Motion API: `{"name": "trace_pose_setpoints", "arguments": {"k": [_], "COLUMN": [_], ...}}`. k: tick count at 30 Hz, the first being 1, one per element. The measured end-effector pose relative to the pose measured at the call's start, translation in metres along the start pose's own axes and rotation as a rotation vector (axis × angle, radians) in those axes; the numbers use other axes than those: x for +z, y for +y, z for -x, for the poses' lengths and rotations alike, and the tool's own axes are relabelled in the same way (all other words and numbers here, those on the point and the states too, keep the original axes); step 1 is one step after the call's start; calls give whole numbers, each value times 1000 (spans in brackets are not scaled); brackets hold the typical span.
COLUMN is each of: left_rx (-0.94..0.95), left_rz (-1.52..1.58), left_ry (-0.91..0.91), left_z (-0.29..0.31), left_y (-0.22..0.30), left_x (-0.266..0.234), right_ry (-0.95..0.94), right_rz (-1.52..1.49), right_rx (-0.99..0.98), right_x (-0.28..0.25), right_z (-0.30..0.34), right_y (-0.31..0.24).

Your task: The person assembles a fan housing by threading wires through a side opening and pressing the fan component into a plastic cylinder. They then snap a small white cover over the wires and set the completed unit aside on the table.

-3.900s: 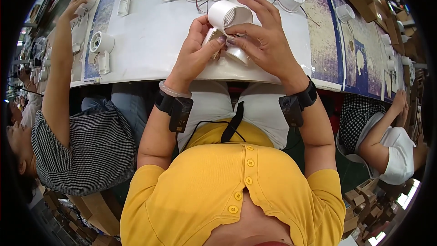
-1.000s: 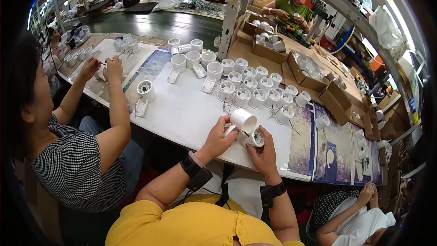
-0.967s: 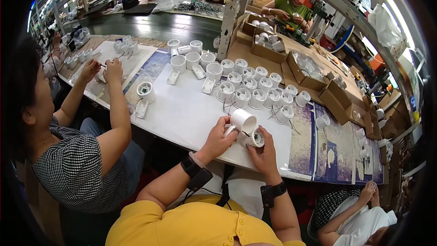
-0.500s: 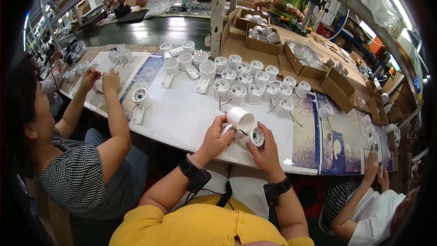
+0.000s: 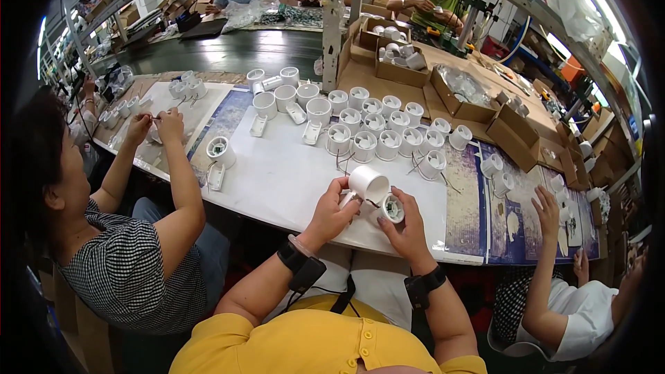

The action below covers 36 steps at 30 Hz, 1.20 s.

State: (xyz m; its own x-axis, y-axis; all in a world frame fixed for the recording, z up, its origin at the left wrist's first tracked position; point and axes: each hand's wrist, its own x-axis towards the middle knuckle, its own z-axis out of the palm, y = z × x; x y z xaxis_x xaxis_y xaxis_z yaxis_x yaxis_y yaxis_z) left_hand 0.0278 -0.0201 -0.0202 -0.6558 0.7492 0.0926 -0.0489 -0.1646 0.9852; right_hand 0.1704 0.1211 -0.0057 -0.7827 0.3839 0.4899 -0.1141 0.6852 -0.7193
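My left hand (image 5: 331, 212) is closed around a white plastic cup (image 5: 369, 183) with a narrow white side piece, its open mouth tilted toward the right. In my right hand (image 5: 410, 230) is a round white housing (image 5: 393, 209) with a green circuit board inside, gripped between thumb and fingers. The two parts sit close together above the table's front edge, and a short dark wire shows between them. Ahead on the white sheet stand several white fan housings (image 5: 365, 144) with bladed insides. Left of those are plain white cups (image 5: 264, 104) and small white covers (image 5: 312, 131).
A housing with a green board (image 5: 220, 151) stands at the left on the white work sheet (image 5: 277, 173). Cardboard boxes (image 5: 514, 137) line the back right. Co-workers sit on both sides; the right one's hand (image 5: 547, 211) is over the table near two white housings (image 5: 503, 183).
My hands and the two parts stay nearly in place. At the right, a second white housing now stands beside the first, and the co-worker's hand is raised with fingers spread.
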Motion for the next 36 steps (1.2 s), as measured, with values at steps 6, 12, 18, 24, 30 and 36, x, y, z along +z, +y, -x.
{"name": "trace_pose_setpoints", "arguments": {"k": [6,12,18,24,30,36], "left_rx": [22,-3,57,77,-145,-331], "left_rz": [9,-7,-104,-228,-13,92], "left_ry": [19,-14,0,29,-51,-134], "left_z": [-1,-2,-4,-4,0,4], "left_y": [-4,-2,-3,-6,5,17], "left_x": [2,0,2,9,17,23], "right_ry": [-15,-17,86,157,84,-51], "right_rz": [-48,-50,89,386,308,138], "right_rx": [66,40,-4,-102,-203,-302], "right_x": [1,1,1,-6,-33,-49], "right_z": [4,4,1,2,-12,-33], "right_y": [2,8,0,-24,-33,-15]}}
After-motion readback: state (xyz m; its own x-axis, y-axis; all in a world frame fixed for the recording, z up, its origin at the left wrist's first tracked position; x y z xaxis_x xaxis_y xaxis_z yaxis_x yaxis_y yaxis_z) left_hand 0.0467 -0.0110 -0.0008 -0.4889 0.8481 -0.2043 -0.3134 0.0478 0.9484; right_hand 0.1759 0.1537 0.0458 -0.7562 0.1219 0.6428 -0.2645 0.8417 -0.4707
